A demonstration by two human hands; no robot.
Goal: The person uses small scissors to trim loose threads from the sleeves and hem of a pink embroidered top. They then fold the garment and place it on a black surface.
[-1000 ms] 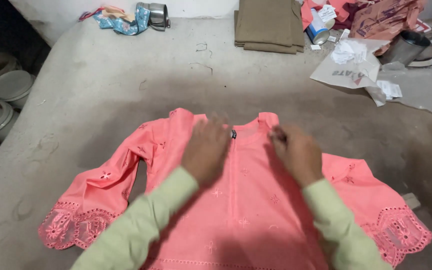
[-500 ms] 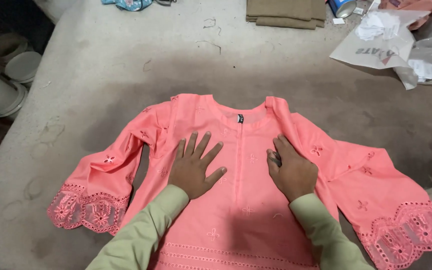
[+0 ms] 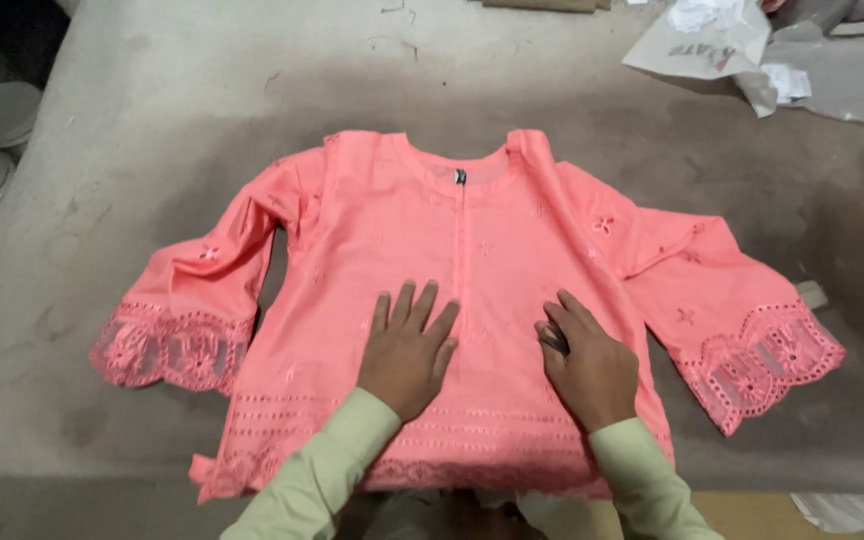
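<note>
A coral-pink embroidered tunic [image 3: 472, 300] lies face up and spread flat on the grey padded tabletop [image 3: 152, 130], its hem close to the near edge and its neckline pointing toward the far edge. Both sleeves are drawn out to the sides, cutwork cuffs angled down toward the near corners, so the whole garment shows its shape at once.

The left hand [image 3: 407, 350] rests palm down on the lower front, just left of the centre placket, fingers [image 3: 414, 305] spread wide and flat. It grips nothing; it only presses on the cloth. The right hand [image 3: 587, 365] lies palm down just right of the placket, fingers extended and closer together, likewise pressing and not pinching. From how they sit either side of the middle seam, I'd judge the flat palms are there to keep the fabric smooth and pinned against the surface. Pale green sleeves [image 3: 322, 475] cover both forearms.

At the far right corner sit crumpled white papers [image 3: 722, 40], well apart from the tunic. Off the left edge some pale round dishes [image 3: 2, 110] are partly in view.
</note>
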